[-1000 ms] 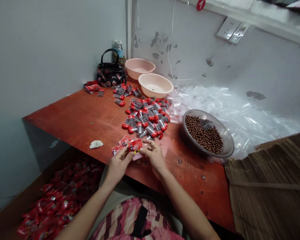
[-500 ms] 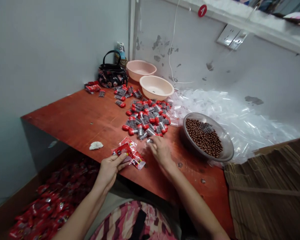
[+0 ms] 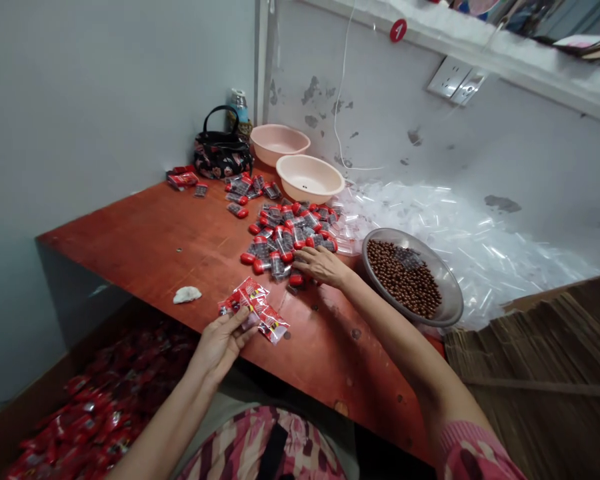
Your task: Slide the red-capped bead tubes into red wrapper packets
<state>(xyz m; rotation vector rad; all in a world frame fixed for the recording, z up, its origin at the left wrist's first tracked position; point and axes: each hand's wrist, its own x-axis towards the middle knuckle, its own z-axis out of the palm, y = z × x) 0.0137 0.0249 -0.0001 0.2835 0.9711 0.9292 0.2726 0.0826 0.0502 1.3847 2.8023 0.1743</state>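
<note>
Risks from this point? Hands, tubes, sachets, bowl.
1. The sachets under the left hand lie near the front edge of the table; a nudge could drop them.
2. The right hand reaches into the capped tubes; round ones may roll away.
3. The right forearm passes close to the bowl of brown balls; a bump could spill it.

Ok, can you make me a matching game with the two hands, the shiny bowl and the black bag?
1 left hand
2 right hand
3 metal bowl
4 black handbag

a holds brown balls
b at the far corner of the table
c touching red packets
d on red-capped tubes

Pairs: 1-c, 2-d, 3-a, 4-b
</note>
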